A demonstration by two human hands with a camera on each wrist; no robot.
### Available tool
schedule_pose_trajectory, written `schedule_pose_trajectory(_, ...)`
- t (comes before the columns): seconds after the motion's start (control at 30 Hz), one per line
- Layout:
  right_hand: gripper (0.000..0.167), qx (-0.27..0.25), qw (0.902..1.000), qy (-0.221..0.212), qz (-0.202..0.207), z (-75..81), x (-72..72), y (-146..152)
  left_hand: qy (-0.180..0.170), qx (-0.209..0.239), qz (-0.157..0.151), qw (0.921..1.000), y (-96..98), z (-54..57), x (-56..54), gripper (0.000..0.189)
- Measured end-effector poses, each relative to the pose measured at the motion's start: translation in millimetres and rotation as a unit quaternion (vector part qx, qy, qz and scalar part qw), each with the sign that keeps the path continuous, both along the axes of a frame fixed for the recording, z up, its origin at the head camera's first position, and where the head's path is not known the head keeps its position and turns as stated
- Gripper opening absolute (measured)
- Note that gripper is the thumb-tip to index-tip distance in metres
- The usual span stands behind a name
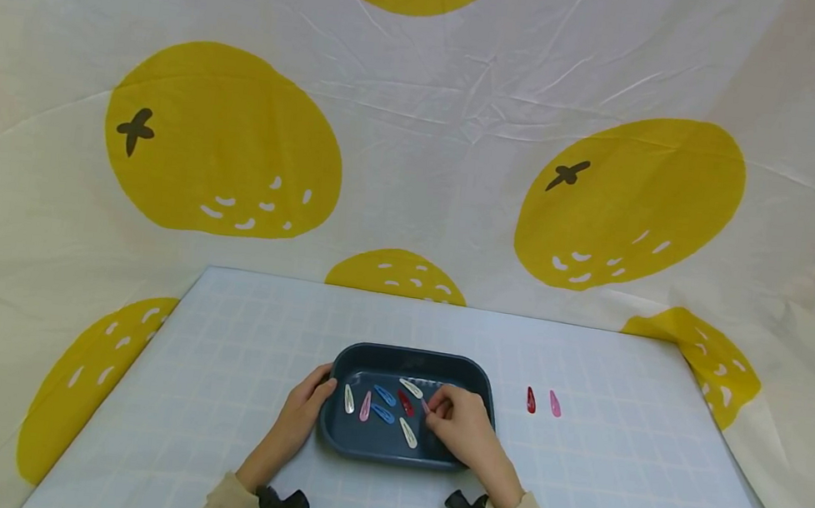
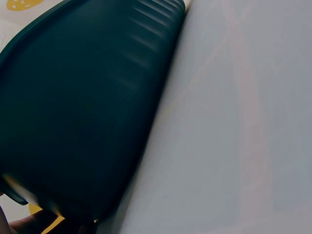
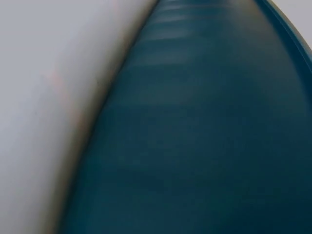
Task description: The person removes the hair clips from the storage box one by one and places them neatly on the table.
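Note:
A dark blue tray point(image 1: 399, 459) with raised sides stands on the table. My left hand point(image 1: 301, 409) grips its left wall, thumb over the rim. Inside the tray, my right hand point(image 1: 462, 421) pinches a pink snap hair clip point(image 1: 425, 406) between thumb and fingertips. Several other clips lie on the tray floor: a white clip point(image 1: 349, 399) and a pink clip point(image 1: 365, 406) at the left, a blue clip point(image 1: 383, 413) and a red clip point(image 1: 405, 403) near the middle. The left wrist view shows the tray's outer wall point(image 2: 87, 97) and dark fingers point(image 2: 31, 223) at its lower corner.
Right of the tray, a red clip point(image 1: 531, 400) and a pink clip point(image 1: 555, 403) lie side by side on the pale checked table point(image 1: 623, 480). A white cloth point(image 1: 425, 164) printed with yellow fruit hangs behind the table. The right wrist view shows mostly the tray's wall point(image 3: 195, 122).

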State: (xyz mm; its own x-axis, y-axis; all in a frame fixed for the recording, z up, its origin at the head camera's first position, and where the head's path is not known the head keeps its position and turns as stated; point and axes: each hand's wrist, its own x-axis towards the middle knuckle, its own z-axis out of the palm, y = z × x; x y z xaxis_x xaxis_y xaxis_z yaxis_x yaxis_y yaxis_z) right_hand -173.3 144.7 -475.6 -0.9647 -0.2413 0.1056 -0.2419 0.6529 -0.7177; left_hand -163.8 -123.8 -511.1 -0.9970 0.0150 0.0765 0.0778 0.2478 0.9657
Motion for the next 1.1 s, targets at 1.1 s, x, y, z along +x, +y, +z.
schedule_pose_trajectory(1.1, 0.015, -0.275, 0.9573, -0.088, 0.002, 30.8, -9.8, 48, -0.002, -0.011, 0.015, 0.9998, 3.3, -2.5, -0.6, 0.04)
